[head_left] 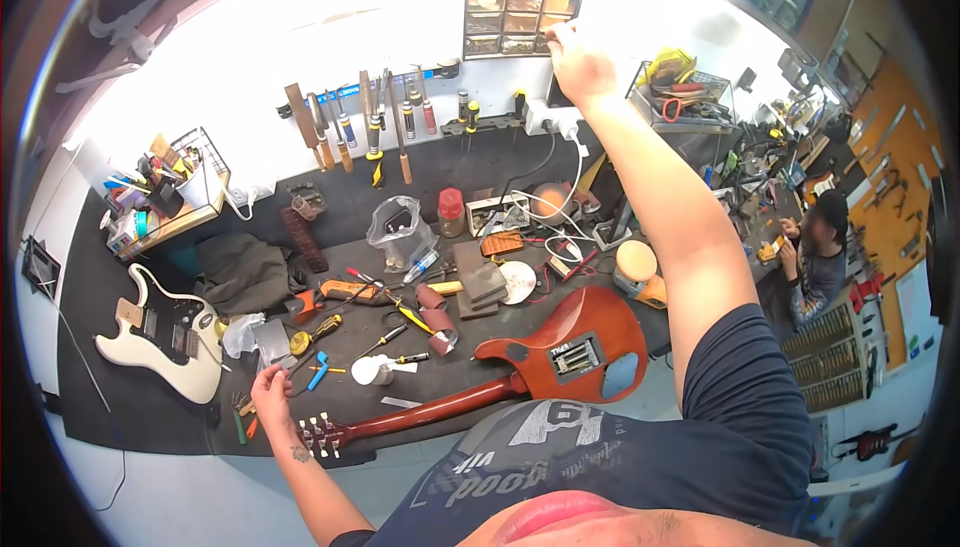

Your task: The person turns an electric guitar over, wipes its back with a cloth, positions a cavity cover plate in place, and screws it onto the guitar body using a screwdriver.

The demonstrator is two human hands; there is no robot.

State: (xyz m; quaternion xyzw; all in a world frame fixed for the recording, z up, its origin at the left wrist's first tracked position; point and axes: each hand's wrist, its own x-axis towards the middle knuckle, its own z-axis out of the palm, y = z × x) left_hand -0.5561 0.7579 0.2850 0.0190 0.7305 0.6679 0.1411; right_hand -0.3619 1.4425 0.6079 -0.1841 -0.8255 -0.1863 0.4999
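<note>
My right hand [580, 62] is raised to the wall, fingertips pinched at a small drawer in the right column of the parts cabinet [485, 22]. Down at the bench's near edge, my left hand [271, 395] has its fingers drawn together beside the headstock of a red-brown electric guitar [600, 322]; what they hold is too small to make out. The guitar lies face down, its back cavity [576, 358] uncovered. Just beyond my left hand are a clear plastic bag [272, 339] and a yellow-black screwdriver [328, 325].
A white guitar body [180, 347] lies at the left. Mid-bench hold pliers [425, 315], a sandpaper roll [438, 317], a red-lidded jar [451, 209] and a white pot [372, 371]. Screwdrivers [408, 117] hang on the wall. Another person [822, 257] works at the right.
</note>
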